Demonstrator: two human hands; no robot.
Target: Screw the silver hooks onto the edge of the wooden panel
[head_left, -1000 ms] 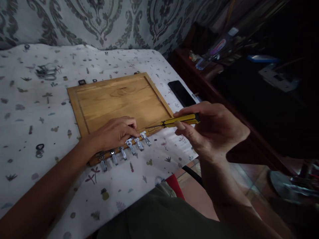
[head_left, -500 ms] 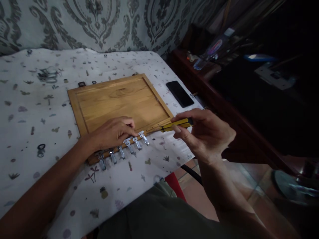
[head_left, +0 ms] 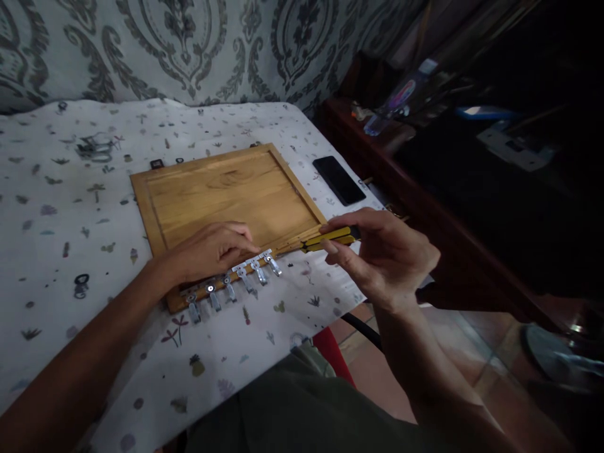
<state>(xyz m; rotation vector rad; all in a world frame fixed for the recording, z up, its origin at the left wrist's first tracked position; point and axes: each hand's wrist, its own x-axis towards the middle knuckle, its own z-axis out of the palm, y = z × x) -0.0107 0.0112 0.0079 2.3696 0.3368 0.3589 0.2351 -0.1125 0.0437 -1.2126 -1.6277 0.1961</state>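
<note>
Holding yellow screwdriver (head_left: 331, 239): right hand (head_left: 389, 258) | touching wooden panel (head_left: 231, 195): left hand (head_left: 210, 255)

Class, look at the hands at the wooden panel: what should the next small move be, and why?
Probably settle the tip of the screwdriver on the rightmost metal clip. The right hand holds its yellow handle, shaft pointing towards that clip, while the left hand lies along the clip-lined edge of the wooden panel. Whether tip and clip touch is hard to tell.

1 head-worn view, forward and down onto the wooden panel (head_left: 231, 201), from above its near side.
</note>
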